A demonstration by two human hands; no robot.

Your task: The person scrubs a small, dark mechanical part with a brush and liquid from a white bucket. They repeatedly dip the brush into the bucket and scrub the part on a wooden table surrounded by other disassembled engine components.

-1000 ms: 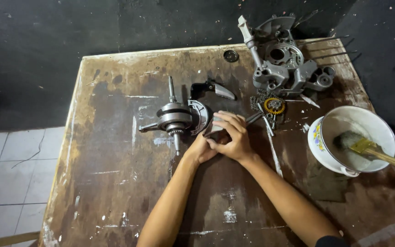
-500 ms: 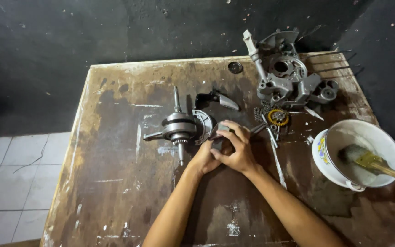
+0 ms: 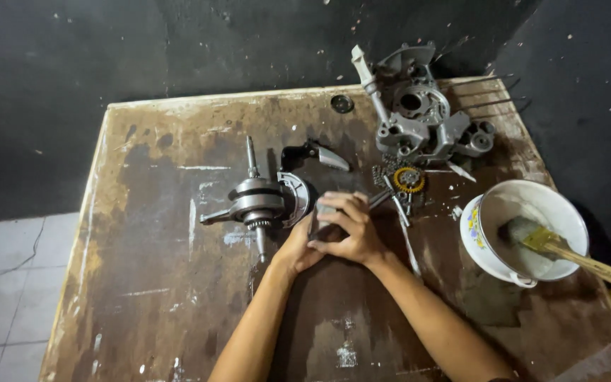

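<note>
Part, small and grey metal, clasped between both hands near mid-table, just right of the crankshaft; mostly hidden by fingers, so shape hard to tell.

Going left to right: white floor tiles beyond the table's left edge. Worn brown table, scuffed and streaked with white. Crankshaft lying on its side, one shaft end pointing away, the other toward the near edge, a rod sticking out left. Curved grey plate touching its right side. Black bracket with a silvery tip just behind that. Small round ring near the far edge.

Left hand cupped under the part from below, thumb side up against it. Right hand folded over the top, fingers curled and gripping the part; both hands pressed together.

Chain and yellowish sprocket just right of the hands, with a few bolts beside them. Grey engine case at the far right corner, thin rods jutting right. White bowl near the right edge, brush resting inside, its wooden handle hanging over the rim.
</note>
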